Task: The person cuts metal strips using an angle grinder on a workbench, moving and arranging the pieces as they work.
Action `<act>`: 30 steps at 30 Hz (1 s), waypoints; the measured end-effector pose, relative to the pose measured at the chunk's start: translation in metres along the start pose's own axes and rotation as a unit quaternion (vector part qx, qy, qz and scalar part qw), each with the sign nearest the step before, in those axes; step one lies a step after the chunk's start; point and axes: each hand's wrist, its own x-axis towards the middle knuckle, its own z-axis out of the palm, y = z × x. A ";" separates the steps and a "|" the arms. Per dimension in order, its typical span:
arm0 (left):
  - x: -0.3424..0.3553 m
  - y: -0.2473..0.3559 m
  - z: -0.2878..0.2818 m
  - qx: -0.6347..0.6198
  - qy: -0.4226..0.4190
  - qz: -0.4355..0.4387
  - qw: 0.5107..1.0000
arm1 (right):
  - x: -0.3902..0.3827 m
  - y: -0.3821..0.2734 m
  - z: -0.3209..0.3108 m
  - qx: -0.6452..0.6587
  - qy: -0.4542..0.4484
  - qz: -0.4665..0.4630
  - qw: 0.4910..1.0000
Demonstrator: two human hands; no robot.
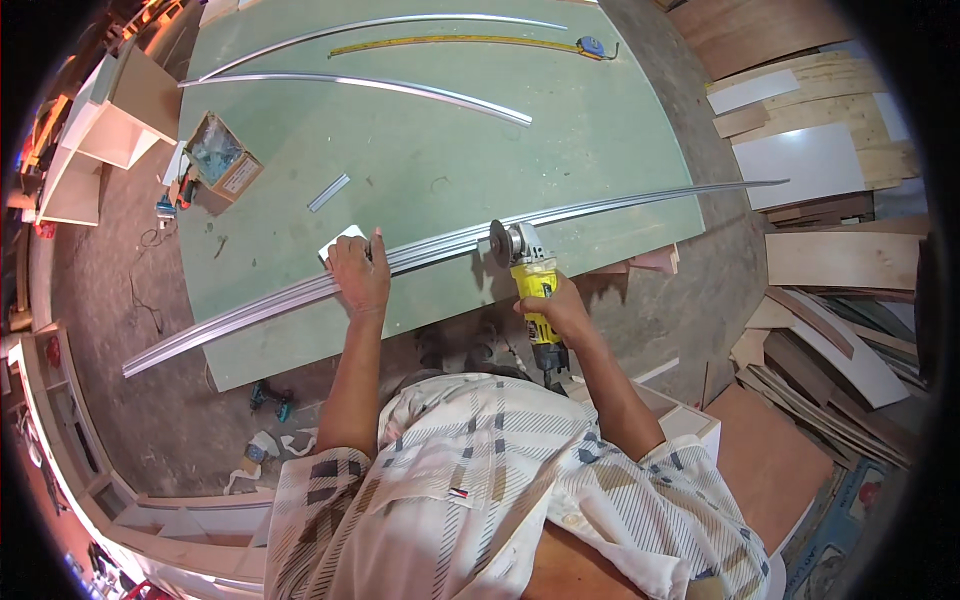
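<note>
Green board [450,160] — left hand [358,275] flat on the aluminium rail [430,252], right hand [560,310] closed round the yellow angle grinder [528,270]

A large pale green board [440,160] serves as the worktop. Along its near edge lies a long aluminium rail [300,292], overhanging both ends. Two thinner metal strips [400,87] and a yellow tape measure [470,41] lie toward the far edge. An open cardboard box [222,160] sits at the left edge, with a short metal offcut [328,192] nearby.
</note>
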 end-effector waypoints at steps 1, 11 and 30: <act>0.000 0.000 0.001 0.007 0.001 -0.003 1.000 | 0.002 -0.001 0.001 -0.018 0.004 -0.001 1.000; 0.002 0.004 0.003 0.031 0.005 -0.013 0.999 | 0.008 -0.006 0.008 -0.079 0.012 0.013 0.997; 0.003 0.004 0.007 0.051 0.019 -0.011 0.998 | 0.018 -0.010 0.008 -0.097 -0.014 0.026 0.995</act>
